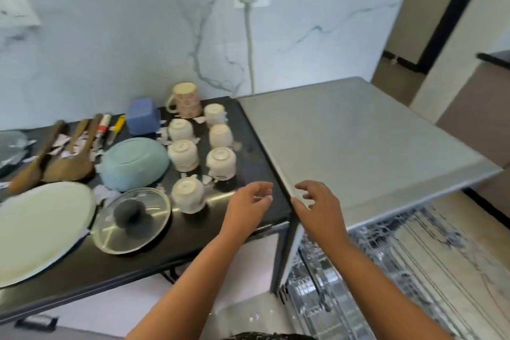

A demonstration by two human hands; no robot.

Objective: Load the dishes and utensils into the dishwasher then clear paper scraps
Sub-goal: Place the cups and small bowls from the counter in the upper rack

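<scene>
Empty hands [281,207], cups [183,154], dishwasher [358,146]

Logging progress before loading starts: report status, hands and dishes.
Left hand and right hand open, empty, at counter edge. Small white cups upside down, untouched. Dishwasher rack pulled out. Paper scraps among dishes.

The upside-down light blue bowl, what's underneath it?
The light blue bowl sits rim-down on the black countertop, with white paper scraps at its edge. Anything beneath it is hidden.
</scene>
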